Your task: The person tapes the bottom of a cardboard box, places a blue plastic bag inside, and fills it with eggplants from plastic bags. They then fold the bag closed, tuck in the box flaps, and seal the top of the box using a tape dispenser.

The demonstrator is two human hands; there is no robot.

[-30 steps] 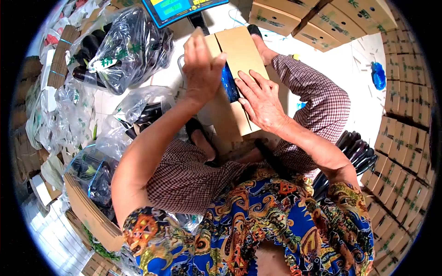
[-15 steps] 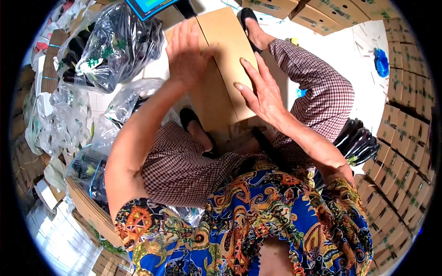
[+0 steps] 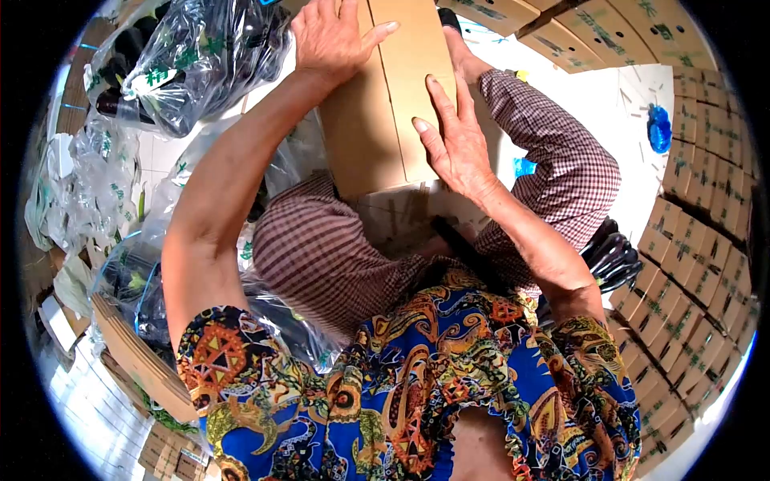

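A closed brown cardboard box (image 3: 365, 144) lies between the legs, with a seam running along its top. My left hand (image 3: 333, 40) rests with its palm on the upper left part of the box, thumb stretched to the right across the seam. Along the box's right side is my right hand (image 3: 457, 144), its fingers spread and touching the top and the right edge. Neither hand is wrapped round anything. The top end of the box runs out of the view.
Clear plastic bags of eggplants (image 3: 192, 68) lie at the upper left. Loose eggplants (image 3: 611, 256) are beside the right knee. Stacked cartons (image 3: 698, 232) line the right side. A blue plastic bundle (image 3: 659, 128) lies on the white floor. Flattened cardboard (image 3: 144, 357) stands at the lower left.
The box has moved up in the view, away from the body. My left hand has moved up with it, its thumb now stretched out. The blue-framed screen has almost left the view.
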